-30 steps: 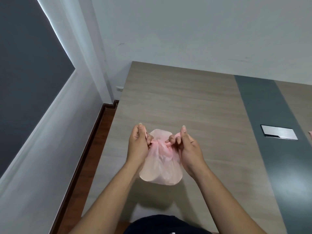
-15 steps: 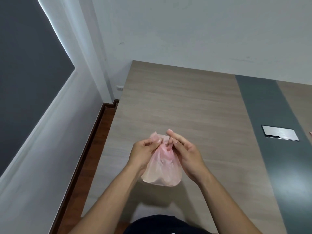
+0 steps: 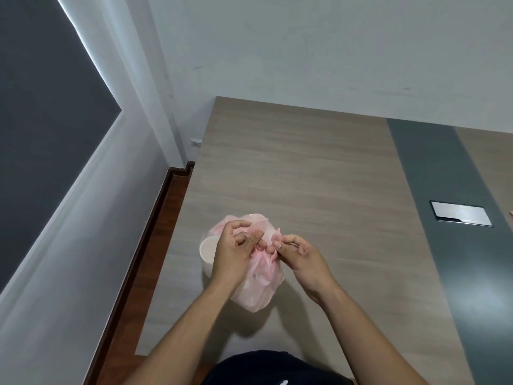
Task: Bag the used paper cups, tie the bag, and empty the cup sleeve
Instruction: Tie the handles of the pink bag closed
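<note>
A thin pink plastic bag (image 3: 262,284) hangs just above the near left part of the wooden table (image 3: 305,168). White paper cups show through its film; one cup's round base (image 3: 207,247) bulges out at the left. My left hand (image 3: 231,255) pinches one gathered strip of the bag's mouth. My right hand (image 3: 301,255) pinches the other strip (image 3: 277,236) between thumb and forefinger. The two hands meet over the top of the bag, where the strips cross. No cup sleeve is in view.
A dark grey band (image 3: 444,218) runs across the table on the right, with a brushed-metal cover plate (image 3: 460,217) set in it. The table's left edge drops to a reddish wooden floor (image 3: 163,226) beside a white wall. A pink scrap (image 3: 510,220) shows at the right edge.
The hands, first apart pulling the bag's two strips sideways, came together over the bag. The bag has tilted, and cups now bulge out at its left and top.
</note>
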Tool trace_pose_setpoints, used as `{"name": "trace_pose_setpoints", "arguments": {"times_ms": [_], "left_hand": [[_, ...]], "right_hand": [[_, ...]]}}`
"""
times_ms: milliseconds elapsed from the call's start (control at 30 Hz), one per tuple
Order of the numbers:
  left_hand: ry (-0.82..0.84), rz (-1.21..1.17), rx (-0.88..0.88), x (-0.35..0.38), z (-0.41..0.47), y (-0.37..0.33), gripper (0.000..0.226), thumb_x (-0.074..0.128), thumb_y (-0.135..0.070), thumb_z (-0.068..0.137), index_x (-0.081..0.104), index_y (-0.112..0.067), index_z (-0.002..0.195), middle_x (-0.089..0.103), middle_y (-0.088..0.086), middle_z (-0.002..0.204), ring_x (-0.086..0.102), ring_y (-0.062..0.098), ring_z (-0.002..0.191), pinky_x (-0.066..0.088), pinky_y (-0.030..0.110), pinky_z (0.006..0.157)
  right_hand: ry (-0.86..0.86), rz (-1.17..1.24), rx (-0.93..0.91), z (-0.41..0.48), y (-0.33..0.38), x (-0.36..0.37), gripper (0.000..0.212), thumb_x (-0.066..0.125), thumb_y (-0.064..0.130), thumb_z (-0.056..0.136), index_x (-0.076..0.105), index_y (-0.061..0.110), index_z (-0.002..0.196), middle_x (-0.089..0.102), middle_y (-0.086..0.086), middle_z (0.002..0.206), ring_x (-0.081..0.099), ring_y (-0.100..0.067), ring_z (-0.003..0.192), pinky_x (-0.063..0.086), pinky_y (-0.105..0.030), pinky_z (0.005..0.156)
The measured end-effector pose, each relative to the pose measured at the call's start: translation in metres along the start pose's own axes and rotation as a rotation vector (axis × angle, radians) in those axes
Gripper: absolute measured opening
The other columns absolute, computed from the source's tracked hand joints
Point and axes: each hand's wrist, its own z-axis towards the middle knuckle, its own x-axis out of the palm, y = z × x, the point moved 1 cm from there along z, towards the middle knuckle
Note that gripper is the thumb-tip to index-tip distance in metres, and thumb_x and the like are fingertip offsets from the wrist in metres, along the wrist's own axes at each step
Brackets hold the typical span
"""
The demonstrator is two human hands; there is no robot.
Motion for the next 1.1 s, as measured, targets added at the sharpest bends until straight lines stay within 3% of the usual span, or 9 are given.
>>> {"name": "trace_pose_setpoints", "arguments": {"times_ms": [200,300,400,467,567,633,767,900,1100], "left_hand": [[0.054,0.043,0.007,-0.008,0.001,0.000,0.016,0.076,-0.011,0.102,0.073,0.005,0.100,0.073,0.006,0.074,0.068,0.011,0.068,0.057,0.022,0.071],[0.132,0.064,0.004,-0.008,-0.001,-0.002,0.011,0.077,-0.010,0.101,0.080,-0.006,0.110,0.073,0.010,0.081,0.070,0.014,0.074,0.059,0.025,0.077],[0.233,0.068,-0.033,-0.008,-0.002,-0.006,0.042,0.085,-0.017,0.095,0.071,-0.024,0.134,0.073,0.014,0.085,0.074,0.019,0.079,0.062,0.027,0.082],[0.281,0.134,-0.070,-0.009,-0.002,-0.005,0.042,0.088,-0.024,0.093,0.074,-0.029,0.133,0.070,0.016,0.086,0.075,0.021,0.083,0.062,0.026,0.080],[0.223,0.145,-0.096,-0.010,0.000,-0.002,0.026,0.088,-0.027,0.093,0.080,-0.010,0.111,0.070,0.024,0.088,0.071,0.020,0.078,0.061,0.034,0.078],[0.157,0.088,-0.116,-0.013,0.001,0.003,0.040,0.087,-0.023,0.095,0.066,0.010,0.105,0.073,0.019,0.079,0.068,0.019,0.069,0.058,0.036,0.075],[0.194,0.151,-0.183,-0.019,0.002,0.006,0.033,0.084,-0.013,0.095,0.061,0.009,0.101,0.074,0.016,0.080,0.071,0.016,0.065,0.060,0.027,0.067],[0.266,0.168,-0.252,-0.020,-0.004,0.003,0.032,0.076,-0.004,0.101,0.060,0.020,0.116,0.078,0.012,0.083,0.078,0.012,0.070,0.064,0.021,0.069],[0.298,0.180,-0.181,-0.020,-0.012,0.002,0.033,0.082,-0.005,0.097,0.065,0.018,0.115,0.083,0.018,0.101,0.083,0.014,0.083,0.063,0.020,0.075]], "right_hand": [[-0.089,-0.019,-0.008,-0.003,0.009,0.007,0.012,0.081,0.015,0.099,0.085,0.009,0.108,0.085,-0.015,0.101,0.077,-0.021,0.089,0.064,-0.033,0.087],[-0.130,-0.202,-0.072,-0.004,0.012,0.006,0.011,0.077,0.018,0.102,0.088,0.021,0.100,0.086,-0.004,0.101,0.078,-0.017,0.093,0.062,-0.037,0.092],[-0.089,-0.380,-0.112,-0.009,0.018,0.007,0.018,0.073,0.015,0.104,0.088,0.025,0.099,0.086,0.006,0.098,0.080,-0.015,0.096,0.061,-0.031,0.087],[-0.038,-0.389,-0.103,-0.011,0.020,0.008,0.014,0.076,0.013,0.102,0.087,0.022,0.100,0.086,0.004,0.097,0.081,-0.018,0.096,0.063,-0.032,0.086],[-0.010,-0.363,-0.099,-0.013,0.019,0.008,0.013,0.077,0.010,0.100,0.086,0.018,0.105,0.086,-0.001,0.098,0.082,-0.021,0.097,0.064,-0.036,0.091],[0.048,-0.359,-0.102,-0.013,0.019,0.004,0.018,0.074,0.010,0.103,0.081,0.021,0.115,0.086,-0.004,0.100,0.082,-0.023,0.100,0.063,-0.040,0.097],[0.191,-0.461,-0.121,-0.015,0.018,-0.003,0.029,0.081,0.019,0.099,0.076,0.031,0.126,0.083,-0.005,0.100,0.080,-0.015,0.086,0.063,-0.032,0.093],[0.073,-0.438,-0.119,-0.009,0.011,-0.005,0.010,0.085,0.022,0.096,0.081,0.017,0.104,0.084,-0.009,0.093,0.083,-0.029,0.088,0.067,-0.044,0.088],[-0.141,-0.413,-0.049,-0.003,-0.002,-0.003,0.018,0.083,0.016,0.098,0.070,0.004,0.096,0.083,-0.010,0.080,0.083,-0.027,0.072,0.064,-0.038,0.070]]}}
